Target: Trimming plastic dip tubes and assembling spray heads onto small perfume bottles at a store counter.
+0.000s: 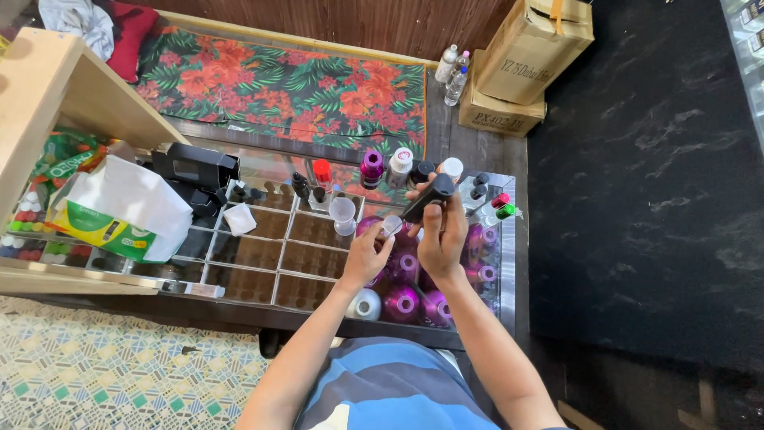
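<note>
My right hand (442,237) grips a black cylindrical bottle (428,197), tilted, above the glass counter. My left hand (365,253) pinches a small clear cap-like piece (391,225) just below the bottle's lower end. A small clear funnel (343,213) stands on the counter to the left of my hands. Under the glass, below my hands, lie several purple and pink bottles (403,303) and a white one (366,304). Both forearms reach up from the bottom of the view over a blue striped shirt.
Small bottles with purple, white, red and black tops (372,168) line the counter's far edge. A black box (196,166) and a white-green bag (119,209) sit at left by a wooden shelf (76,87). Cardboard boxes (532,60) and water bottles (452,73) stand beyond a floral mat (278,84).
</note>
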